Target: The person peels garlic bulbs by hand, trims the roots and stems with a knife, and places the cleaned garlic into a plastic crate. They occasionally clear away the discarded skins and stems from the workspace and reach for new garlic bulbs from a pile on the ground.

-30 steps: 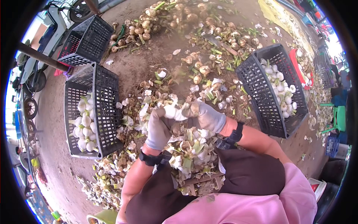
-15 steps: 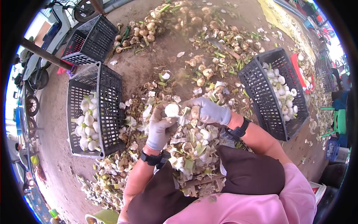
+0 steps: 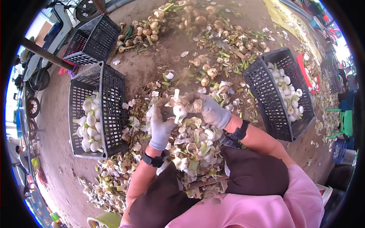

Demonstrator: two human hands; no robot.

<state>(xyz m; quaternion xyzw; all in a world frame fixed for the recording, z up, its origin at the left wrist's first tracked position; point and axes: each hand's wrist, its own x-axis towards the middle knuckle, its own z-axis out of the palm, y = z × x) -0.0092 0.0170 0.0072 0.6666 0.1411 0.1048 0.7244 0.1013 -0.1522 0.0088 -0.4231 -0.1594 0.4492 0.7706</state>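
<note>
A white garlic bulb [image 3: 180, 111] with a short pale stem is between my two gloved hands, above a heap of loose garlic skins [image 3: 195, 148]. My left hand [image 3: 160, 125] is curled around the bulb's left side, some fingers hidden behind it. From the right, my right hand [image 3: 213, 111] closes its fingers against papery skin at the bulb's side. A tan patch covers the tip of its thumb. Both gloves are pale grey and soiled.
Black crates with white bulbs stand at left [image 3: 114, 110] and right [image 3: 266, 95]. Another black crate [image 3: 95, 40] is at the upper left. Unpeeled bulbs [image 3: 154, 26] and a long-bladed tool [image 3: 228, 47] lie on the ground ahead. A green chair [image 3: 346, 123] stands far right.
The bulb has turned, so its stem now points up and away from me. Both hands have shifted and rotated around it, and more of its skin appears pulled loose.
</note>
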